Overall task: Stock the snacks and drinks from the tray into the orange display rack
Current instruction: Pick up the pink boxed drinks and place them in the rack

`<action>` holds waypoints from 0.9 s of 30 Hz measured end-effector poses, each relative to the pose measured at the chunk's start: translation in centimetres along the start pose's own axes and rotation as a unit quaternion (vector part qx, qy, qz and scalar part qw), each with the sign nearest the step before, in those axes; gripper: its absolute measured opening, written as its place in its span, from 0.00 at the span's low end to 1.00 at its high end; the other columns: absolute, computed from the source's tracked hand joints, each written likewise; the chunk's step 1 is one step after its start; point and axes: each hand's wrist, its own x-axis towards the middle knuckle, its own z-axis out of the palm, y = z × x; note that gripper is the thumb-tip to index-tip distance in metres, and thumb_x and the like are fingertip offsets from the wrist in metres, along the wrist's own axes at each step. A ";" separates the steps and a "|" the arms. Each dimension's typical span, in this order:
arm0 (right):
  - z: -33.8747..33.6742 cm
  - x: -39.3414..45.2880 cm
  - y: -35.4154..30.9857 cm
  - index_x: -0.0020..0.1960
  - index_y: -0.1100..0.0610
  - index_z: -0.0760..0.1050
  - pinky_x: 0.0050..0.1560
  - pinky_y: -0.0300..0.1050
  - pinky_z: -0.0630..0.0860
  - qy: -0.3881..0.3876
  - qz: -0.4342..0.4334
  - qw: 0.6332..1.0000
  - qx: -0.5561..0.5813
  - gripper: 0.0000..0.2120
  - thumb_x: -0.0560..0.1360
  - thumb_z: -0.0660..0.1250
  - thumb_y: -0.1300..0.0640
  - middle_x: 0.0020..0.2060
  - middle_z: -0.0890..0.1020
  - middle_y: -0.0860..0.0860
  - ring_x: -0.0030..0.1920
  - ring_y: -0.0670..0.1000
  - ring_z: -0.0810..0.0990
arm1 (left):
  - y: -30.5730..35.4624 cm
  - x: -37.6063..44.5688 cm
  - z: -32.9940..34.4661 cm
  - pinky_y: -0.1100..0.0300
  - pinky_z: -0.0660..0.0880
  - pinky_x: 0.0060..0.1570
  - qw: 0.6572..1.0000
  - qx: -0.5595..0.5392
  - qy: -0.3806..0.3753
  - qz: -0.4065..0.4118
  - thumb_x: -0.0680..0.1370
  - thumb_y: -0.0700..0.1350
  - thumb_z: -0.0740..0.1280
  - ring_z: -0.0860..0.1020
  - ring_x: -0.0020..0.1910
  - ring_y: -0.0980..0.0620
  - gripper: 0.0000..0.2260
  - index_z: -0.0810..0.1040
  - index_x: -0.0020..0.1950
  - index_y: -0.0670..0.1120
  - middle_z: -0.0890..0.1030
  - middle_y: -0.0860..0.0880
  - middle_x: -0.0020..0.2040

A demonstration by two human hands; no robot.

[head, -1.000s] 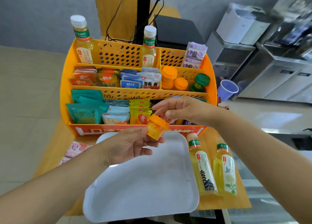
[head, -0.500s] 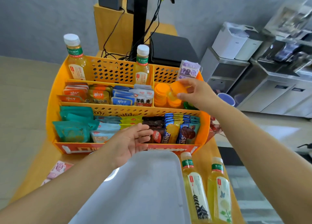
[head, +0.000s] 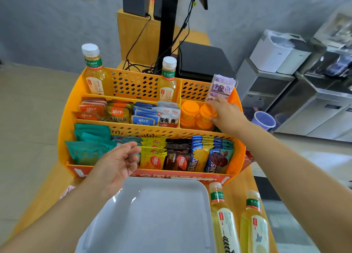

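Tea bottles: four. Two upright in the rack's back row, one at left (head: 93, 69), one at middle (head: 168, 79); two lying on the bench, right of the tray, inner one (head: 223, 216) and outer one (head: 254, 224). Trays: one white tray (head: 158, 214). Racks: one orange display rack (head: 64, 123), three tiers. Orange-lidded jars (head: 190, 112): at least two lids visible, more stacked or hidden, exact count unclear. Purple packets (head: 222, 87): two showing. Purple cups (head: 263, 120): one. Hands: two.
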 end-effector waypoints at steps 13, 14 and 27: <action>0.5 -4.3 -9.8 0.55 0.56 0.81 0.52 0.43 0.73 0.243 -0.073 0.949 0.188 0.09 0.75 0.68 0.63 0.50 0.82 0.52 0.53 0.51 0.77 | 4.4 -2.8 -7.5 0.68 0.75 0.29 0.990 -0.017 0.094 0.103 0.81 0.42 0.60 0.78 0.29 0.61 0.06 0.77 0.52 0.47 0.84 0.54 0.36; 0.9 -4.9 -11.6 0.53 0.56 0.82 0.51 0.41 0.74 0.234 -0.092 0.945 0.208 0.08 0.75 0.68 0.63 0.49 0.82 0.51 0.52 0.50 0.78 | 4.7 -2.9 -8.3 0.69 0.75 0.28 0.989 -0.005 0.101 0.110 0.81 0.41 0.60 0.77 0.29 0.61 0.07 0.77 0.51 0.47 0.84 0.54 0.35; 9.5 -9.1 -30.6 0.53 0.53 0.83 0.53 0.49 0.74 -0.034 -0.182 0.952 0.245 0.09 0.74 0.68 0.56 0.49 0.85 0.50 0.52 0.54 0.78 | 1.1 -5.4 -21.8 0.60 0.75 0.39 0.819 0.563 0.110 -0.025 0.69 0.48 0.73 0.79 0.35 0.55 0.10 0.78 0.45 0.43 0.81 0.51 0.36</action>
